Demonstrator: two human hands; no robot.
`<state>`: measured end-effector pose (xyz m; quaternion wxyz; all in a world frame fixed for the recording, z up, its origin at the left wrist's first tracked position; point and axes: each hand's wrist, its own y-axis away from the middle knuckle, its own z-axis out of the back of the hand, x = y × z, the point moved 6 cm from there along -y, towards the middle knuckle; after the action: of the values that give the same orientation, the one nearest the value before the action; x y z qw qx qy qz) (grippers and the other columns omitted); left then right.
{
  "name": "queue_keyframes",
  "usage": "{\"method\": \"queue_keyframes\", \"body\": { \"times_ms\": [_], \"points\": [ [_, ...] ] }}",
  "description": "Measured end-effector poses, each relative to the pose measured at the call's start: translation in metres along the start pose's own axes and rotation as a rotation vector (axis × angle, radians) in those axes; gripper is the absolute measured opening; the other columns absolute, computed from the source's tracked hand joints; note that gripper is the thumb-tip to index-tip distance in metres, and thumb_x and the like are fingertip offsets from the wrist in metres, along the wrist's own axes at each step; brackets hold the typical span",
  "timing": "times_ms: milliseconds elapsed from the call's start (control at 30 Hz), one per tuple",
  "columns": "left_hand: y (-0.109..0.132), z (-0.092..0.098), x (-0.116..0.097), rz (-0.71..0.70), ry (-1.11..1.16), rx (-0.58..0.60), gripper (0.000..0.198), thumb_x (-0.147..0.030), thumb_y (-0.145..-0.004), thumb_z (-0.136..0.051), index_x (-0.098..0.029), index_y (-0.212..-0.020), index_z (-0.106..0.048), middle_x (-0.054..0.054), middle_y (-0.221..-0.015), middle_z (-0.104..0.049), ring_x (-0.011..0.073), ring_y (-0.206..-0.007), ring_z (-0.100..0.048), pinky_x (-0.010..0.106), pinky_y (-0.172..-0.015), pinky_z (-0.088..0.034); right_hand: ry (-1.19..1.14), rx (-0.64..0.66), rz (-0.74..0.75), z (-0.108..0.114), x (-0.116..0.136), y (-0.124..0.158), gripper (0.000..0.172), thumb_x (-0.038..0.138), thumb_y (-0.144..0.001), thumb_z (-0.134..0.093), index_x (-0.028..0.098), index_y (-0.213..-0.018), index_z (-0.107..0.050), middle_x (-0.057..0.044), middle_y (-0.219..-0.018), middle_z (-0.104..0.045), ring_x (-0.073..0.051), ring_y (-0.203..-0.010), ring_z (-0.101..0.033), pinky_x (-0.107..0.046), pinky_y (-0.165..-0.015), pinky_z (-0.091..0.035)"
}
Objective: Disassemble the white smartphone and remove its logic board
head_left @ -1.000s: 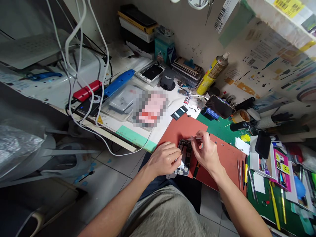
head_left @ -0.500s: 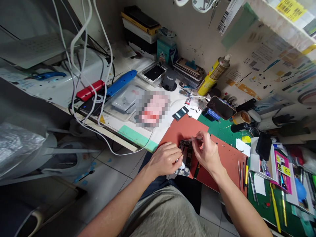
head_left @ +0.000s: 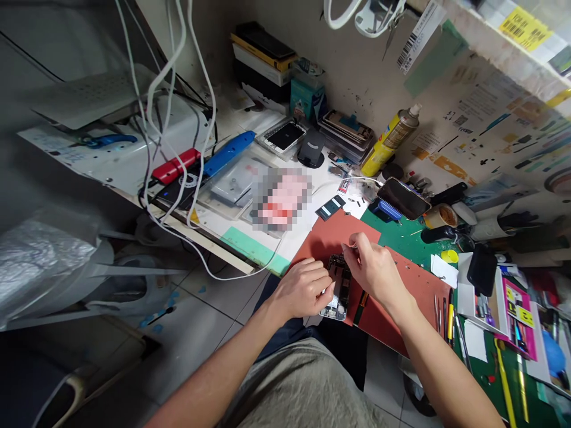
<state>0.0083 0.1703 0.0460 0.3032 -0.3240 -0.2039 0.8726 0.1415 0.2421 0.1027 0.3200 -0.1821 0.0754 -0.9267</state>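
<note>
An opened phone [head_left: 341,285] with its inner parts showing lies near the front edge of the red-brown mat [head_left: 388,309]. My left hand [head_left: 307,288] is closed at the phone's left side, its curled fingers gripping that edge. Over the phone's upper right corner, my right hand [head_left: 368,261] is closed in a pinch; what its fingertips hold is too small to make out. A thin dark tool [head_left: 361,306] rests on the mat just right of the phone.
Behind the mat are a phone [head_left: 404,198] on a blue stand and a yellow spray can [head_left: 392,139]. Tweezers, pens and a yellow brush [head_left: 504,380] lie at the right, beside boxes of tools. A white cable [head_left: 209,270] hangs over the table's left edge.
The whole view has shifted slightly, moving the scene right and down. My right hand has turned a little, and the slim tool seen in its fingers before is now barely visible.
</note>
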Motion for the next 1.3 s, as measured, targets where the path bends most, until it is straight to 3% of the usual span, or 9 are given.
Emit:
{"method": "queue_keyframes", "body": {
  "times_ms": [233,400,533,733,900,1033,1167,1300],
  "points": [
    [0.002,-0.002,0.000,-0.005,-0.020,-0.004,0.030,-0.017,-0.099,-0.054,-0.021,-0.069,-0.057,0.002,-0.066,-0.059,0.0185,-0.068,-0.051,0.038,-0.067,-0.041,-0.003,0.093,0.087,-0.001,0.007,-0.009,0.003,0.021,-0.106,-0.046,0.024,-0.104,-0.046,-0.003,-0.079,-0.062,-0.017,-0.061,-0.054,-0.029,-0.054,-0.029],
    [0.001,-0.001,0.000,-0.001,-0.019,-0.003,0.032,-0.017,-0.099,-0.053,-0.021,-0.068,-0.055,0.001,-0.065,-0.057,0.0179,-0.067,-0.049,0.037,-0.067,-0.040,0.067,0.032,0.071,0.000,0.007,-0.007,0.012,0.025,-0.109,-0.045,0.025,-0.097,-0.045,0.003,-0.066,-0.054,-0.017,-0.054,-0.048,-0.030,-0.053,-0.026],
    [0.002,0.001,0.000,-0.008,-0.017,-0.006,0.032,-0.017,-0.099,-0.052,-0.022,-0.067,-0.055,0.002,-0.066,-0.057,0.0180,-0.067,-0.049,0.037,-0.067,-0.040,0.059,0.054,0.093,-0.002,0.012,-0.005,0.008,0.019,-0.104,-0.045,0.024,-0.098,-0.044,-0.002,-0.077,-0.060,-0.019,-0.065,-0.055,-0.030,-0.060,-0.034],
    [0.001,0.003,0.002,-0.011,0.010,0.018,0.032,-0.013,-0.101,-0.052,-0.021,-0.070,-0.054,0.001,-0.068,-0.057,0.0182,-0.069,-0.048,0.037,-0.069,-0.041,0.113,0.100,0.060,-0.004,0.014,-0.008,0.010,0.015,-0.100,-0.044,0.024,-0.097,-0.044,-0.002,-0.078,-0.063,-0.019,-0.069,-0.056,-0.032,-0.064,-0.036],
    [-0.005,0.004,0.001,-0.061,0.064,0.004,0.032,-0.006,-0.100,-0.054,-0.021,-0.072,-0.054,0.000,-0.067,-0.056,0.0177,-0.066,-0.050,0.036,-0.066,-0.041,0.153,0.162,0.007,-0.004,0.012,-0.009,0.006,0.019,-0.104,-0.042,0.023,-0.103,-0.046,-0.002,-0.081,-0.067,-0.019,-0.070,-0.059,-0.033,-0.061,-0.033],
    [-0.006,0.006,0.003,-0.143,0.092,-0.055,0.022,-0.003,-0.097,-0.059,-0.020,-0.083,-0.062,0.002,-0.074,-0.065,0.0187,-0.069,-0.058,0.037,-0.069,-0.046,0.148,0.170,0.019,-0.004,0.014,-0.011,0.009,0.030,-0.107,-0.045,0.023,-0.111,-0.047,-0.004,-0.094,-0.070,-0.020,-0.079,-0.063,-0.032,-0.063,-0.035],
    [-0.006,0.004,0.008,-0.146,0.091,-0.049,0.024,-0.004,-0.097,-0.061,-0.021,-0.080,-0.061,0.000,-0.070,-0.063,0.0178,-0.066,-0.056,0.036,-0.068,-0.046,0.141,0.186,0.009,-0.007,0.011,-0.014,0.008,0.026,-0.107,-0.042,0.023,-0.113,-0.046,-0.002,-0.093,-0.070,-0.019,-0.077,-0.062,-0.031,-0.062,-0.035],
    [-0.007,0.005,-0.005,-0.078,0.035,-0.023,0.030,-0.004,-0.098,-0.055,-0.021,-0.073,-0.058,0.001,-0.069,-0.062,0.0174,-0.068,-0.056,0.035,-0.069,-0.046,0.104,0.132,0.004,-0.001,0.012,-0.007,0.004,0.026,-0.105,-0.046,0.023,-0.103,-0.047,-0.002,-0.082,-0.068,-0.019,-0.072,-0.061,-0.031,-0.061,-0.035]
  ]
}}
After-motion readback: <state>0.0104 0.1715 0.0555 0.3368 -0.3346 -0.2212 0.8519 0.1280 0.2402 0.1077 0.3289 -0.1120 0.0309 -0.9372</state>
